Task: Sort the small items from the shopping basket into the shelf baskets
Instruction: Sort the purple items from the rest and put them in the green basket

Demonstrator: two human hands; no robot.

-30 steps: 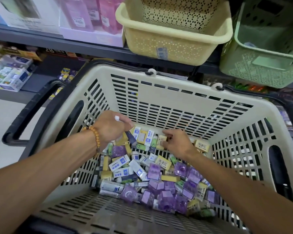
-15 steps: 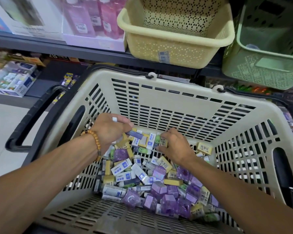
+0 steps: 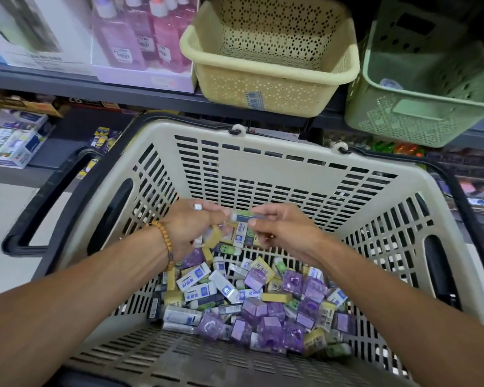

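— Both hands have lifted off the pile since a second ago?
— Yes; the left hand (image 3: 189,227) clutches several small packets, and the right hand (image 3: 280,229) pinches a blurred white-and-blue item (image 3: 242,217) between them, above the small items (image 3: 252,300) lying in the shopping basket (image 3: 291,174), below the yellow shelf basket (image 3: 268,79)

shopping basket (image 3: 263,152): top open, slotted walls all round | floor: item pile (image 3: 252,291) fills far-centre, near strip bare | far: yellow shelf basket (image 3: 268,79) and green shelf basket (image 3: 419,107) open-topped | black handles (image 3: 48,202) flank both sides
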